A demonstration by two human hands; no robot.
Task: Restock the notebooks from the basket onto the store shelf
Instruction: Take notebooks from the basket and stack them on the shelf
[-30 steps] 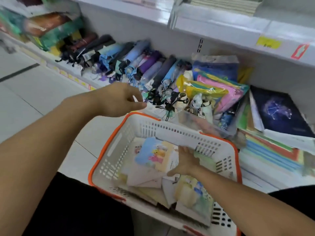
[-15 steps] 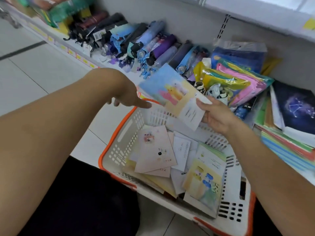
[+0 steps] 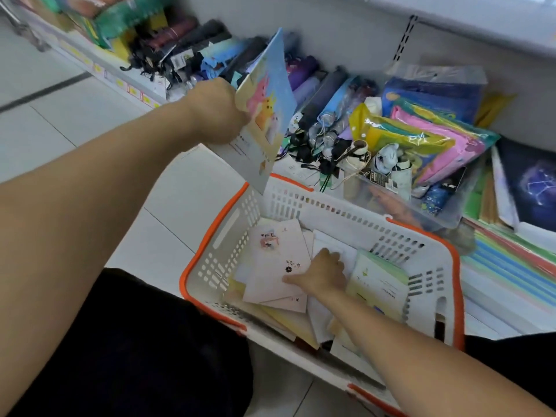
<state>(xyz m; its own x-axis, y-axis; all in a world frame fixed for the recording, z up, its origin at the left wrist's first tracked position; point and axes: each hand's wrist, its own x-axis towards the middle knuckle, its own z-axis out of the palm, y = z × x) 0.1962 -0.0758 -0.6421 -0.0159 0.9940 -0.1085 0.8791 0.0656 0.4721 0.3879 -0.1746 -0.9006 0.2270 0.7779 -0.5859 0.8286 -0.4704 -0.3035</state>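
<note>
One notebook (image 3: 266,109) gripped in left hand (image 3: 216,111); right hand (image 3: 323,273) open on perhaps six in basket (image 3: 346,218).

Place: a shop, in the stationery and small-goods aisle.
Shelving: a white store shelf (image 3: 99,60) runs low along a pale tiled floor (image 3: 60,121), with a slotted upright (image 3: 404,37) in its back wall.
Price tags: small yellow labels (image 3: 132,92) line the shelf's front edge.
Stock: folded umbrellas (image 3: 313,85) lie in a row, beside packaged coloured folders (image 3: 421,136) and stacked notebooks (image 3: 511,260).
Carrier: a white shopping basket (image 3: 346,212) with an orange rim holds more notebooks.
</note>
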